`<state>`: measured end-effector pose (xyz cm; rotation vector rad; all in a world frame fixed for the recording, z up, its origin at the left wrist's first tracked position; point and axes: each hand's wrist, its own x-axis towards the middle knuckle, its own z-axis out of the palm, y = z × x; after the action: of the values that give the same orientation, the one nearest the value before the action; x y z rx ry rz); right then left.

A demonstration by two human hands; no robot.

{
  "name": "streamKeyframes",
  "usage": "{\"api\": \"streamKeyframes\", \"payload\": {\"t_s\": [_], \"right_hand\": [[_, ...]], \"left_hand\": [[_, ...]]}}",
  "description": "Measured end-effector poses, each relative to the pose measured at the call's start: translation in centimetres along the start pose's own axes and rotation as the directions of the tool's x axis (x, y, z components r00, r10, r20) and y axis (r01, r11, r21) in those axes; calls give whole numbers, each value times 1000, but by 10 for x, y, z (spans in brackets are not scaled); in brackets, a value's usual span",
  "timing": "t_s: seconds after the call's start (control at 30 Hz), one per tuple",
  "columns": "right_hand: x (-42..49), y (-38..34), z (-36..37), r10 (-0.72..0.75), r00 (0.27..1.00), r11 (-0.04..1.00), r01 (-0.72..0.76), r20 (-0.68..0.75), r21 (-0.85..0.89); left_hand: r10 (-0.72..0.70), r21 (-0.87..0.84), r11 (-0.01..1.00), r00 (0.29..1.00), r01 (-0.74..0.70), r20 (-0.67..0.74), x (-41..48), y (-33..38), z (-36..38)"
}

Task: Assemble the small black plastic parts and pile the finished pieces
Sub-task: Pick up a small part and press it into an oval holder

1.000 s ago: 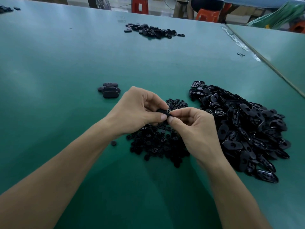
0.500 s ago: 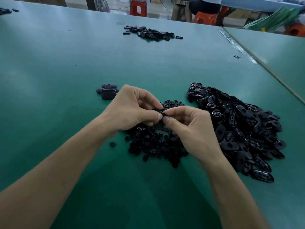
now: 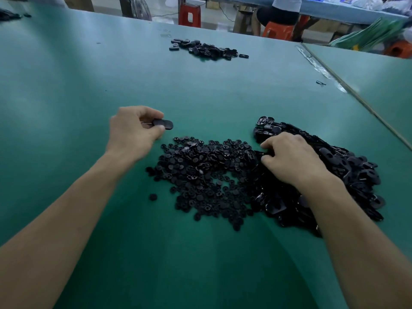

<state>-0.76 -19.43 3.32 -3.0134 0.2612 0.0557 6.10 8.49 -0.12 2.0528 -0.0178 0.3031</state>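
Oval piece (image 3: 164, 125), assembled by the look of it, pinched narrow between thumb and fingertips of left hand (image 3: 133, 132), poking out rightward from the pinch. Low over or on green table (image 3: 89, 74), cannot tell which. Held flat and by one end, probably for a clean drop onto a stack. No finished stack visible around that grip; possibly hidden behind the knuckles, cannot say.

Right hand (image 3: 292, 161) palm down, fingers curled into near edge of oval-shell heap (image 3: 347, 175), which spreads right of and beyond the fingers. Something dark between thumb and forefinger, but lost against the heap: cannot tell whether pinching a shell or only raking. Likely fetching next shell while other hand offloads, to save time.

Just left of right-hand fingertips: heap of small round inserts (image 3: 200, 175), touching the shell heap, below and right of the left pinch. Both supplies parked between the two hands, presumably for short reaches. One stray insert (image 3: 153, 196) apart, off the heap's left edge, near left forearm.

Well beyond both grips, at far end of table: another dark pile (image 3: 207, 49). Past the table edge, stools (image 3: 189, 15) and seated person (image 3: 278, 12).

Step in hand, as a guess: setting down one done piece, starting the next. Plenty of loose parts left, so far from finished.
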Motion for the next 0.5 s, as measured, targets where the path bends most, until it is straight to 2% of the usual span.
{"api": "streamKeyframes", "payload": {"t_s": [0.1,0.27,0.5], "right_hand": [[2,-4,1,15,999,1000,-14,38,-21],[3,-3,4,25,999,999,-25,-19,20],[3,1,3,13,997,997,-7,-75,77]], "left_hand": [[41,101,994,999,-38,-21,0,-8,2],[173,314,936,985,-158,-23,-4,-16,4],[134,420,899,991,-120,-3,-5,-22,4]]}}
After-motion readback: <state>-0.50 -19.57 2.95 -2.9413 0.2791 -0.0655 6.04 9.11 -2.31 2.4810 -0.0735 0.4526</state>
